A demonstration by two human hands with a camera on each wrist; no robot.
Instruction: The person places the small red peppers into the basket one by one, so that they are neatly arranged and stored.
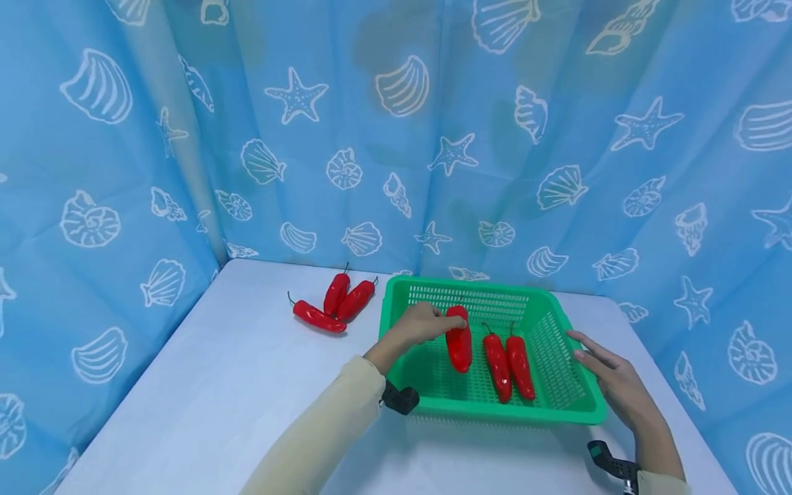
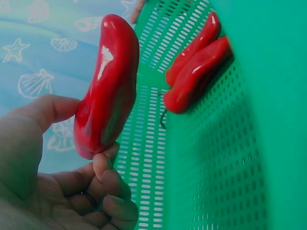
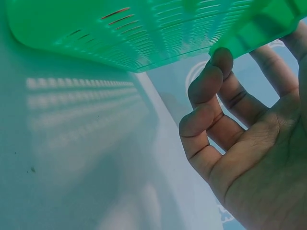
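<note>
In the head view my left hand (image 1: 423, 323) pinches a red chili pepper (image 1: 459, 340) between thumb and fingers, over the green basket (image 1: 495, 411). The left wrist view shows this pepper (image 2: 108, 84) with its smooth rounded tip pointing up, its stem end hidden by the fingers. Two more red peppers (image 1: 497, 368) lie side by side on the basket floor. At the basket's right side, my right hand (image 1: 619, 385) holds the rim. Its bent fingers (image 3: 204, 86) show just below that rim in the right wrist view.
Three red peppers (image 1: 337, 302) lie grouped on the white table (image 1: 247, 385), left of the basket. A blue curtain (image 1: 346, 137) with white shell and starfish prints stands behind the table and along its sides.
</note>
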